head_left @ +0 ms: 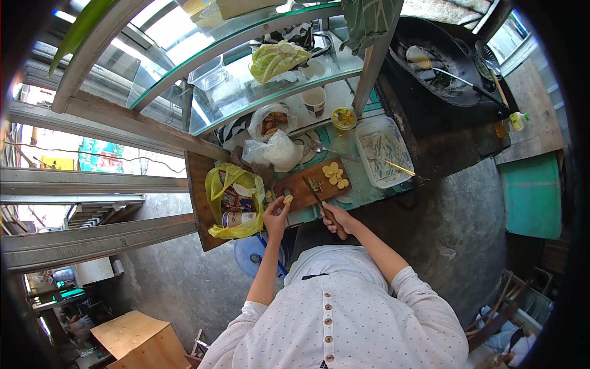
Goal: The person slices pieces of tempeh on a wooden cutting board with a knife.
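In the head view, my left hand (276, 216) pinches a small pale yellow piece of food (287, 199) by the lower left edge of a brown wooden cutting board (293, 185). My right hand (337, 222) is closed round the wooden handle of a kitchen knife (312, 190), whose dark blade points up and left over the board. Round pale yellow slices (334, 174) lie at the board's right end. Smaller cut bits (316, 184) are beside the blade.
Left of the board stands a yellow plastic bag (215, 195) of packets and a cup. White plastic bags (284, 152) lie behind it. A plastic tub (385, 150) with a yellow-handled utensil sits right, below a large wok (442, 74). Glass shelves (246, 117) rise behind.
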The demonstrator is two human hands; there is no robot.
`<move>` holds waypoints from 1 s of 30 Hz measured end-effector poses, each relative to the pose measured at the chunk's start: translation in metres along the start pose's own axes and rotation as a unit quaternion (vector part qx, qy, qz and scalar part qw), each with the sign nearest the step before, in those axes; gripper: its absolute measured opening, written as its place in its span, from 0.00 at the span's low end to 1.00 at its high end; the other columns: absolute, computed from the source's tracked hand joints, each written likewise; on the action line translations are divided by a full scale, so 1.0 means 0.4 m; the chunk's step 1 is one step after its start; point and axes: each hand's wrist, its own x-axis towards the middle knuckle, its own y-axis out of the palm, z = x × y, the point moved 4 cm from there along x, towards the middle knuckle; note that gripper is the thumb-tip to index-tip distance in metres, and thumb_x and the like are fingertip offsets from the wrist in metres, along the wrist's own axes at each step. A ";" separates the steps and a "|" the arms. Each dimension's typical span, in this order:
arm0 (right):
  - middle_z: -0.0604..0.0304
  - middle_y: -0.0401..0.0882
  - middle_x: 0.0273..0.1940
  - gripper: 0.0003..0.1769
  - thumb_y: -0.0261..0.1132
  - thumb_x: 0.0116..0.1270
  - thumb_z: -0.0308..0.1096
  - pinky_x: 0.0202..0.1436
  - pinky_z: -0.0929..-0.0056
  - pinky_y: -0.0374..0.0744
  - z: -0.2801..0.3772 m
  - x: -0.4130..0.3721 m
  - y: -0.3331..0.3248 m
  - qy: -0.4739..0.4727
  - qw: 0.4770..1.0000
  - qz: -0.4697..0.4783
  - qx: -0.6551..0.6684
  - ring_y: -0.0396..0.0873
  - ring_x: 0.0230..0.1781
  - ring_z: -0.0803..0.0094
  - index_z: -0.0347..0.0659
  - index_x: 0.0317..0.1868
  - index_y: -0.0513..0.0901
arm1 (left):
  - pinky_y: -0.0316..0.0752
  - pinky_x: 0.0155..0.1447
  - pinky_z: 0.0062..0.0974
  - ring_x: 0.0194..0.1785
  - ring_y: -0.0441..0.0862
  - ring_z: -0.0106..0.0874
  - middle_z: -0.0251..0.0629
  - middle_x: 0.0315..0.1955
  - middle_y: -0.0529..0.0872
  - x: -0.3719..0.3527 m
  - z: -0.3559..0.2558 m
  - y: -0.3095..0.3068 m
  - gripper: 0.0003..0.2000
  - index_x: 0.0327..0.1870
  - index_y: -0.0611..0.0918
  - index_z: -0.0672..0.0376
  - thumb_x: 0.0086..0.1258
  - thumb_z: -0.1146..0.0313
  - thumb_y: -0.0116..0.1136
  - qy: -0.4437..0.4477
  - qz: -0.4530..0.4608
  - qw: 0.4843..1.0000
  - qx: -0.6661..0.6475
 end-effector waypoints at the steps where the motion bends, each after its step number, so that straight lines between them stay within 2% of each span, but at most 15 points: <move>1: 0.68 0.60 0.16 0.23 0.48 0.66 0.58 0.14 0.80 0.61 0.001 0.003 -0.005 0.001 1.000 0.001 -0.001 0.57 0.09 0.80 0.47 0.28 0.66 | 0.72 0.46 0.20 0.41 0.78 0.22 0.37 0.39 0.82 -0.002 -0.011 0.005 0.14 0.44 0.80 0.67 0.55 0.77 0.63 0.015 0.004 1.000 0.005; 5: 0.69 0.59 0.15 0.23 0.48 0.65 0.60 0.14 0.80 0.60 0.000 0.007 0.003 0.031 0.996 0.069 0.040 0.57 0.09 0.80 0.47 0.29 0.66 | 0.72 0.47 0.21 0.41 0.78 0.23 0.35 0.36 0.82 -0.011 -0.035 0.023 0.14 0.44 0.80 0.66 0.54 0.78 0.63 0.073 0.021 0.992 0.098; 6: 0.69 0.59 0.15 0.24 0.47 0.65 0.60 0.14 0.80 0.60 -0.002 0.006 0.006 0.033 0.995 0.086 0.038 0.57 0.09 0.80 0.47 0.30 0.67 | 0.74 0.44 0.21 0.40 0.78 0.22 0.35 0.36 0.82 -0.023 -0.065 0.033 0.14 0.43 0.81 0.66 0.54 0.79 0.63 0.089 0.016 0.990 0.108; 8: 0.70 0.59 0.15 0.24 0.47 0.65 0.60 0.14 0.80 0.60 -0.016 0.018 -0.006 0.047 0.997 0.057 0.033 0.57 0.09 0.80 0.47 0.29 0.67 | 0.77 0.41 0.20 0.40 0.78 0.22 0.35 0.36 0.81 -0.029 -0.084 0.044 0.14 0.43 0.81 0.65 0.53 0.79 0.62 0.104 0.013 0.987 0.118; 10: 0.70 0.59 0.15 0.24 0.47 0.65 0.60 0.14 0.80 0.60 -0.021 0.018 -0.010 0.060 0.997 0.030 0.027 0.57 0.09 0.80 0.47 0.29 0.67 | 0.78 0.37 0.21 0.41 0.79 0.24 0.38 0.37 0.81 -0.031 -0.095 0.052 0.14 0.43 0.80 0.65 0.54 0.80 0.61 0.182 0.015 0.964 0.193; 13: 0.69 0.59 0.14 0.24 0.47 0.66 0.59 0.14 0.79 0.60 -0.021 0.014 -0.012 0.076 0.997 0.005 -0.001 0.58 0.09 0.80 0.47 0.29 0.68 | 0.74 0.40 0.24 0.36 0.80 0.28 0.39 0.35 0.81 -0.032 -0.094 0.070 0.15 0.44 0.81 0.61 0.53 0.77 0.62 0.174 0.066 0.965 0.185; 14: 0.69 0.60 0.14 0.23 0.47 0.66 0.58 0.14 0.79 0.61 -0.016 0.015 -0.017 0.050 0.997 -0.031 -0.057 0.59 0.10 0.80 0.46 0.29 0.68 | 0.74 0.40 0.24 0.36 0.80 0.28 0.39 0.35 0.81 -0.033 -0.094 0.075 0.15 0.44 0.81 0.61 0.53 0.77 0.62 0.174 0.066 0.965 0.185; 15: 0.69 0.60 0.14 0.23 0.47 0.67 0.57 0.13 0.78 0.62 -0.012 0.017 -0.023 0.024 0.991 -0.067 -0.112 0.60 0.10 0.80 0.45 0.29 0.69 | 0.74 0.40 0.25 0.36 0.80 0.30 0.40 0.36 0.81 -0.037 -0.109 0.087 0.15 0.44 0.80 0.61 0.53 0.77 0.62 0.210 0.085 0.946 0.234; 16: 0.69 0.60 0.14 0.23 0.47 0.67 0.57 0.13 0.78 0.62 -0.014 0.018 -0.021 0.024 0.991 -0.067 -0.112 0.60 0.10 0.80 0.45 0.29 0.69 | 0.74 0.40 0.26 0.37 0.80 0.32 0.41 0.36 0.81 -0.041 -0.122 0.098 0.15 0.45 0.80 0.60 0.54 0.77 0.61 0.245 0.103 0.922 0.282; 18: 0.66 0.63 0.14 0.23 0.47 0.67 0.53 0.13 0.77 0.63 -0.001 0.016 -0.022 -0.044 0.978 -0.110 -0.173 0.63 0.10 0.78 0.42 0.29 0.72 | 0.74 0.39 0.26 0.37 0.80 0.33 0.41 0.36 0.81 -0.039 -0.129 0.110 0.15 0.45 0.80 0.60 0.54 0.77 0.61 0.254 0.099 0.920 0.282; 19: 0.66 0.63 0.14 0.23 0.47 0.67 0.53 0.13 0.77 0.63 -0.003 0.016 -0.018 -0.045 0.978 -0.111 -0.173 0.63 0.10 0.78 0.42 0.29 0.72 | 0.74 0.39 0.26 0.36 0.80 0.34 0.42 0.36 0.80 -0.039 -0.132 0.114 0.15 0.46 0.79 0.60 0.54 0.77 0.60 0.263 0.096 0.918 0.281; 21: 0.65 0.64 0.15 0.21 0.50 0.67 0.50 0.14 0.78 0.62 0.021 0.004 -0.020 -0.160 0.914 -0.208 -0.309 0.63 0.11 0.77 0.39 0.28 0.73 | 0.74 0.39 0.26 0.37 0.80 0.34 0.42 0.36 0.80 -0.035 -0.131 0.113 0.16 0.46 0.79 0.60 0.54 0.77 0.61 0.250 0.093 0.921 0.284; 22: 0.65 0.64 0.15 0.21 0.50 0.67 0.50 0.14 0.78 0.62 0.016 0.008 -0.026 -0.160 0.914 -0.208 -0.309 0.63 0.11 0.77 0.39 0.28 0.73 | 0.74 0.39 0.27 0.37 0.80 0.34 0.42 0.36 0.80 -0.032 -0.127 0.112 0.16 0.46 0.79 0.60 0.54 0.77 0.61 0.236 0.090 0.924 0.287; 24: 0.63 0.67 0.16 0.22 0.50 0.67 0.49 0.18 0.76 0.65 0.031 0.004 -0.025 -0.249 0.865 -0.227 -0.371 0.67 0.14 0.76 0.37 0.27 0.74 | 0.74 0.39 0.27 0.37 0.80 0.34 0.42 0.35 0.81 -0.029 -0.123 0.106 0.16 0.46 0.79 0.61 0.54 0.77 0.61 0.240 0.084 0.921 0.295; 30: 0.57 0.71 0.18 0.23 0.47 0.69 0.47 0.27 0.70 0.70 0.014 -0.028 0.013 -0.257 0.838 -0.211 -0.432 0.72 0.20 0.70 0.35 0.27 0.74 | 0.75 0.39 0.27 0.35 0.81 0.35 0.43 0.33 0.81 -0.025 -0.105 0.090 0.15 0.44 0.79 0.64 0.53 0.78 0.61 0.235 0.043 0.926 0.293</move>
